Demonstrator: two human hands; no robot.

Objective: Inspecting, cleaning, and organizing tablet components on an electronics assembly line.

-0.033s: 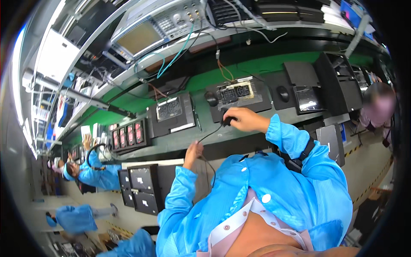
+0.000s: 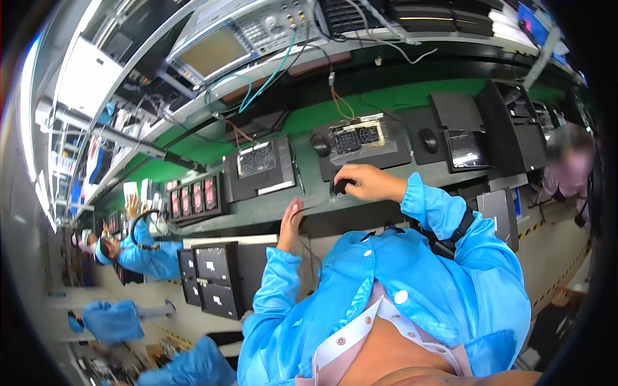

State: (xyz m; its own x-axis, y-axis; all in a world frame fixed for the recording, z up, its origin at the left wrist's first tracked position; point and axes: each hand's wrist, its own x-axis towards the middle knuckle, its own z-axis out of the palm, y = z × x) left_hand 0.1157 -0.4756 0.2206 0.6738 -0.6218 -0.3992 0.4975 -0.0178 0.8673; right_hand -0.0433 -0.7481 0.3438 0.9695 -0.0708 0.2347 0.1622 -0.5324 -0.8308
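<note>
My right hand (image 2: 368,183) is closed over a small black device (image 2: 340,187) on the dark bench top (image 2: 425,168), in front of a black fixture holding a fan board (image 2: 362,139). My left hand (image 2: 290,222) rests flat on the bench's front edge with fingers extended and nothing in it. A thin cable (image 2: 315,204) runs between the two hands. A second black fixture with a fan board (image 2: 259,165) stands to the left. Both arms are in blue coat sleeves.
Two black mice (image 2: 320,145) (image 2: 429,139) lie on the bench. A test instrument (image 2: 239,44) with cables sits on the shelf above. Red-lit units (image 2: 193,196) stand left. Co-workers in blue (image 2: 143,252) work at left; another person (image 2: 570,161) is at right. Black trays (image 2: 215,278) sit below.
</note>
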